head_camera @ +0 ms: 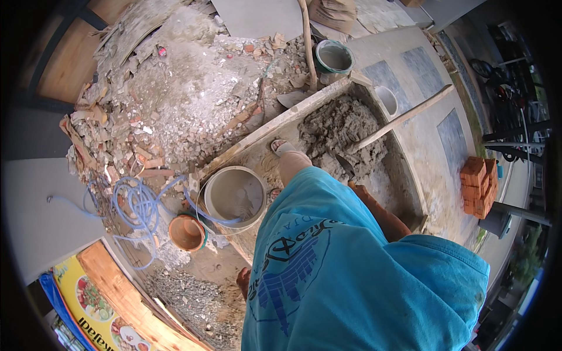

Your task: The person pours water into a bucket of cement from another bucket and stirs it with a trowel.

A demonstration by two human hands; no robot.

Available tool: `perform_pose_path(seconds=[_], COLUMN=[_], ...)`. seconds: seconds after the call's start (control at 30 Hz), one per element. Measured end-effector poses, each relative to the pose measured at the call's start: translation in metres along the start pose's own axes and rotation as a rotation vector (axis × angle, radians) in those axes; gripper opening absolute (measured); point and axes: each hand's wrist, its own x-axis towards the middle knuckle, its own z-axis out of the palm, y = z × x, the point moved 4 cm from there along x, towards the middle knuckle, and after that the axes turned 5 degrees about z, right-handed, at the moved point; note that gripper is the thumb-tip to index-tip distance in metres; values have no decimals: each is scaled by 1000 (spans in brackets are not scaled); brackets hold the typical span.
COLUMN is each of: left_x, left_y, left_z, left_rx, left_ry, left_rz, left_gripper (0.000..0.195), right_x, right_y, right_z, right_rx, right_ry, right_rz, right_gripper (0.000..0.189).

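My right hand (359, 192) grips a mason's trowel (345, 166), its blade at the edge of a wet grey mortar heap (340, 127). The mortar lies in a shallow mixing trough (406, 175) with raised sides. Stuck in the heap is a tool with a long wooden handle (404, 117); its head is buried. Low on the other side of my blue shirt, my left hand (243, 281) is partly hidden by the cloth, so its fingers cannot be made out. My sandalled foot (282, 147) stands inside the trough.
A large pail of cloudy water (235, 197) holds the end of a blue hose (134, 204). Beside it is an orange bucket (186, 232). Rubble (175, 101) covers the ground beyond. Stacked bricks (478, 188), a green bucket (334, 57) and a long-handled shovel (308, 48) stand around the trough.
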Motion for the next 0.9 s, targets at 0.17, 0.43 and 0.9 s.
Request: perform_pose_path(seconds=[0.17, 0.43, 0.9], left_x=[-5, -16, -33], left_y=[-3, 17, 85], left_z=[-1, 11, 28], left_rx=[114, 194, 181], left_ry=[-6, 21, -60], left_rz=[35, 35, 131], left_gripper=[56, 53, 26], right_x=[3, 19, 10], right_y=[-25, 3, 23], right_z=[-11, -2, 19], right_rx=[298, 337, -98], right_ry=[-72, -67, -40], right_rz=[90, 359, 3], right_gripper=[17, 26, 45])
